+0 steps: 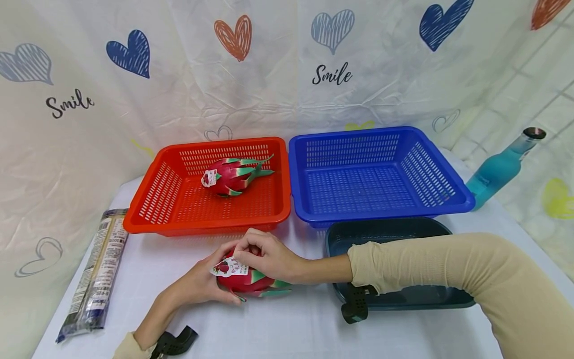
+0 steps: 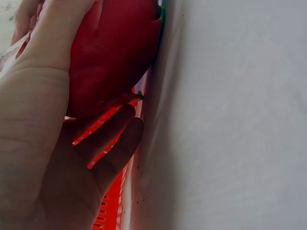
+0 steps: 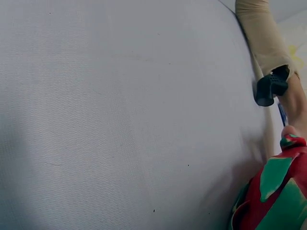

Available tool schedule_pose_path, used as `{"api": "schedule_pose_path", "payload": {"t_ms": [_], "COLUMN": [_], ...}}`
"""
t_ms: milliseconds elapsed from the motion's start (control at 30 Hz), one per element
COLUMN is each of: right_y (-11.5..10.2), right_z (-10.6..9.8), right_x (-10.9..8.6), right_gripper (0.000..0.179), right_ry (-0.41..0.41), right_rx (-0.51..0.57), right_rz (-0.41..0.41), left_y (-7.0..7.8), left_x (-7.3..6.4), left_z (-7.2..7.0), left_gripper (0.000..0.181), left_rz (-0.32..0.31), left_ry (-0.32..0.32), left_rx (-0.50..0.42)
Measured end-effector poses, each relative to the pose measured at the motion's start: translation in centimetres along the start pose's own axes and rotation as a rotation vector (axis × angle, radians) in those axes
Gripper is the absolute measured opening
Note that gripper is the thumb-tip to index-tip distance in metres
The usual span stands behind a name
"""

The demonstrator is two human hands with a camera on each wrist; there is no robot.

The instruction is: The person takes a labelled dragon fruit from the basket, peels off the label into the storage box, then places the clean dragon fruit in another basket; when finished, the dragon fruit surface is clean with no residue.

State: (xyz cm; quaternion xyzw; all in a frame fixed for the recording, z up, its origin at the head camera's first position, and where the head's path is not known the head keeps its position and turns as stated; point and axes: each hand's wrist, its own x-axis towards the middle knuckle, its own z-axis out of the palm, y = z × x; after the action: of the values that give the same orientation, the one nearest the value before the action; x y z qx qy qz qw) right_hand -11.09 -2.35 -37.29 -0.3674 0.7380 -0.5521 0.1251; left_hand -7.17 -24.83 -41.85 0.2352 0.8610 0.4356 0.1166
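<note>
A red dragon fruit (image 1: 248,284) with green scales lies on the white cloth in front of the red basket. My left hand (image 1: 199,281) grips it from the left, thumb along the near side. Over its top, my right hand (image 1: 271,257) has curled fingers and pinches the edge of a white printed label (image 1: 230,268); the exact fingertip contact is partly hidden. The left wrist view shows the fruit's smooth red skin (image 2: 115,52) against the palm. Green scales (image 3: 276,177) appear at the right wrist view's lower right. Another labelled dragon fruit (image 1: 230,179) lies inside the red basket (image 1: 206,225).
Beside the red basket stands a blue basket (image 1: 381,215). A dark tray (image 1: 403,301) sits nearer, partly under my right forearm. At the right edge is a bottle of blue liquid (image 1: 498,172). A long plastic-wrapped package (image 1: 96,271) lies on the left.
</note>
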Motion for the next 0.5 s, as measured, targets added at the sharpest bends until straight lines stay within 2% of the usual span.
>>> {"api": "schedule_pose_path", "payload": {"t_ms": [200,400,500], "right_y": [0.05,-0.25,-0.3], "right_z": [-0.1,-0.15,-0.2], "right_x": [0.07,0.38,0.53], "right_gripper": [0.01,0.013,0.014], "right_ry": [-0.038,-0.025,-0.011], "right_rx": [0.012,0.106,0.13], "right_rz": [-0.032,0.061,0.08], "left_y": [0.07,0.24,0.22], "left_x": [-0.1,-0.02,0.04], "left_z": [-0.07,-0.03,0.04], "left_gripper": [0.106,0.102,0.101], "left_rz": [-0.035,-0.004,-0.004], "left_ry": [-0.002,-0.018,-0.019], "left_rx": [-0.011,-0.016,-0.006]}}
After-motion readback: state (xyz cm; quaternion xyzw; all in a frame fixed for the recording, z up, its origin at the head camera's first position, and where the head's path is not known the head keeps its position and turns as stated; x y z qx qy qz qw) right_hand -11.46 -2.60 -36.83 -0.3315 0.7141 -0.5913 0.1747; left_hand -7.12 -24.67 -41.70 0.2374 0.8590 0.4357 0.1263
